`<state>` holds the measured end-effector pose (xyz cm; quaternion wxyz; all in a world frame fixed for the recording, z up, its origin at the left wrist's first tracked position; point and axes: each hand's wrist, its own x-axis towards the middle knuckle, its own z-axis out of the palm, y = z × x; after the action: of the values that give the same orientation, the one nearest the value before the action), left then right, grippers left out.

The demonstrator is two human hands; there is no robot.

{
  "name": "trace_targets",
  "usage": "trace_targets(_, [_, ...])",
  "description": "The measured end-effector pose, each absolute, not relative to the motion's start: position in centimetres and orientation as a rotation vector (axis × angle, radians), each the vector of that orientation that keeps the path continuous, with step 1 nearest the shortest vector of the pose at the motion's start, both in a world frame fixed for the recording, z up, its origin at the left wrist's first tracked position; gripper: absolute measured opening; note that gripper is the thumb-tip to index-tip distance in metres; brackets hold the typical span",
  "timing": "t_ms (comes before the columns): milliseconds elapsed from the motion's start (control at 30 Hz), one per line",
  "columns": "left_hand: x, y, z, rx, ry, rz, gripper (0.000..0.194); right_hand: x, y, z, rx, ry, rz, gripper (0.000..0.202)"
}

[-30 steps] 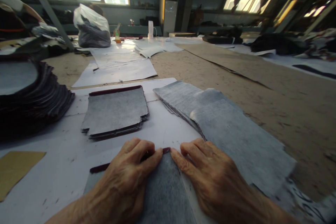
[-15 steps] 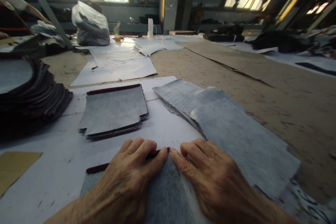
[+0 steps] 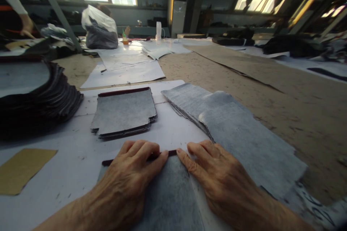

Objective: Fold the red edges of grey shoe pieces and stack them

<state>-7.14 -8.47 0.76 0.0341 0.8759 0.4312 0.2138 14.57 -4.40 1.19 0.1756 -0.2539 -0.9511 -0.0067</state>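
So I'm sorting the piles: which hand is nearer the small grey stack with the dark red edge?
Left. The left hand lies just below the small grey stack, apart from it; the right hand lies further off to its right, beside the long grey pile.

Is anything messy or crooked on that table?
A little. The grey sheets right of the right hand are fanned out unevenly, the top one rumpled. The small grey stack sits with its edges slightly stepped. The piece under both hands lies flat, left hand on its dark red edge.

Grey sheet [image 3: 170,195] partly under both hands, cut off below
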Motion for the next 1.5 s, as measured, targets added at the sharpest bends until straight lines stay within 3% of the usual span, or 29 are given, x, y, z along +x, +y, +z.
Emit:
trace_targets(400, [-13.8,-11.1,1.1,2.817,1.472,0.589,0.051,15.0,-4.0,0.8,-0.705,-2.618,0.017,0.048])
trace_targets(633, [-14.4,-11.8,0.9,2.786,1.506,0.581,0.051,15.0,-3.4,1.9,-0.834,-2.289,0.178,0.026])
trace_targets(800, [-14.1,-11.9,0.7,2.727,1.53,0.625,0.051,11.0,-3.9,2.6,-0.663,-2.557,0.2,0.023])
trace_targets(933, [-14.3,-12.1,0.4,2.599,1.569,0.673,0.052,8.5,-3.4,2.2,-0.788,-2.684,0.158,0.013])
trace_targets(1167, [-14.1,-11.4,1.3,2.351,1.676,0.839,0.031,8.0,-3.5,3.3,-0.71,-2.522,0.305,0.017])
trace_targets(1267, [-13.3,-11.1,0.8,2.394,1.538,0.867,0.022,7.2,-3.8,3.4,-0.607,-2.509,0.265,0.019])
trace_targets(1500, [-13.0,-10.6,-0.7,2.607,1.499,1.151,0.024,5.2,-3.3,2.1,-0.402,-2.649,-0.058,0.012])
